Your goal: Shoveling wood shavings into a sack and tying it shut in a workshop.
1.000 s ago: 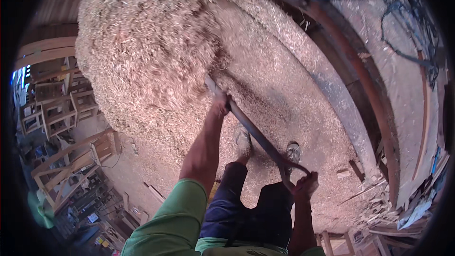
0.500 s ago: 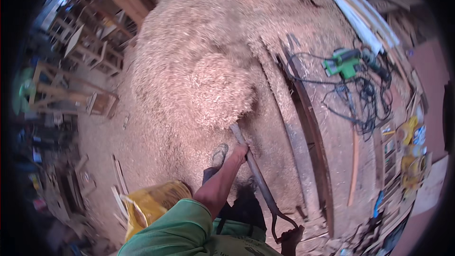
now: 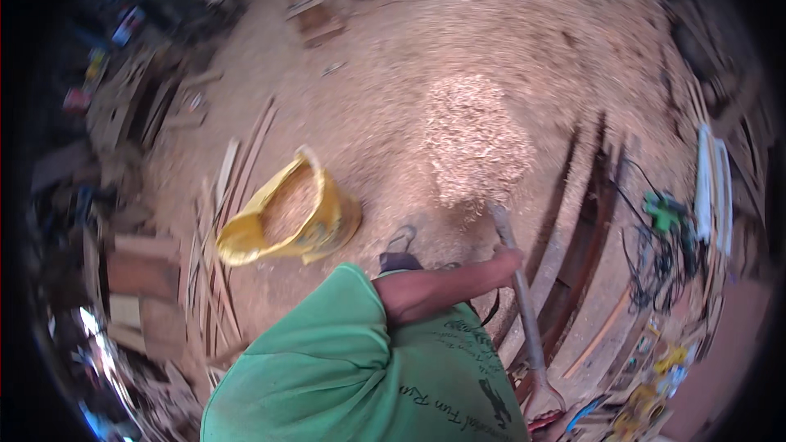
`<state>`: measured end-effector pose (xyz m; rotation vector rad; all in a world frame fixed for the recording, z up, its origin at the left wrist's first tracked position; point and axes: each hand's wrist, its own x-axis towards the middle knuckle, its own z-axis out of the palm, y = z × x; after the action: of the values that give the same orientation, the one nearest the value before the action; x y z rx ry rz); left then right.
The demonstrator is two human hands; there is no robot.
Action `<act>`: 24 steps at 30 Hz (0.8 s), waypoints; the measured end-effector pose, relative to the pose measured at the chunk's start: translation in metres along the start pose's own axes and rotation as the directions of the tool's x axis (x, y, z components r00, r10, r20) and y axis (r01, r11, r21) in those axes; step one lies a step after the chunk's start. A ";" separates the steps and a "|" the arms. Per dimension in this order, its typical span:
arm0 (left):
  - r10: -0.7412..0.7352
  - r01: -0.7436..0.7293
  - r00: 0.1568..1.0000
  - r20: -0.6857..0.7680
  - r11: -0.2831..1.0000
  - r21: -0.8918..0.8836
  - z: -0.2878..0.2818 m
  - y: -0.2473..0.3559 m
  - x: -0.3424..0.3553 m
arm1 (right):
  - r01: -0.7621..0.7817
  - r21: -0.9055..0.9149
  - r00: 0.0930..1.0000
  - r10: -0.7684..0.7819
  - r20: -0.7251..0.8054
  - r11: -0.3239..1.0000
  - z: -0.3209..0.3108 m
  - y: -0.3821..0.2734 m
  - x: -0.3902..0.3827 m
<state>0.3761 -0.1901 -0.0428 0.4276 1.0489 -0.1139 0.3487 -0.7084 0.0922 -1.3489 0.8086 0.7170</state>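
Observation:
My left hand (image 3: 508, 259) is wrapped round the shaft of a shovel (image 3: 525, 311). At the lower edge my right hand (image 3: 550, 427) is at the shovel's D-shaped handle; little of it shows. A heaped load of wood shavings (image 3: 479, 143) covers the blade, which is hidden underneath. To the left of the shovel stands a yellow sack (image 3: 336, 214), its mouth open and wood shavings inside. My sandalled foot (image 3: 401, 239) is between the sack and the shovel.
A large pile of shavings (image 3: 540, 24) spreads at the far side. Long boards (image 3: 586, 278) lie right of the shovel, with a green power tool (image 3: 667, 214) and tangled black cables (image 3: 655, 270) beyond. Thin wood strips (image 3: 214, 270) lie left of the sack.
My view has turned left, bringing the whole sack into sight. The loaded shovel has come away from the pile, still in my grip.

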 end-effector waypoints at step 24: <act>0.030 -0.226 0.957 -0.290 0.705 -0.673 -0.167 0.096 -0.148 | 0.504 -0.824 0.825 -0.425 0.372 0.258 0.503 -0.203 0.048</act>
<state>0.1943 -0.0529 0.0412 -0.1976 1.2275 0.4820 0.5880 -0.2280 0.1842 -2.4099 -0.2245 0.7201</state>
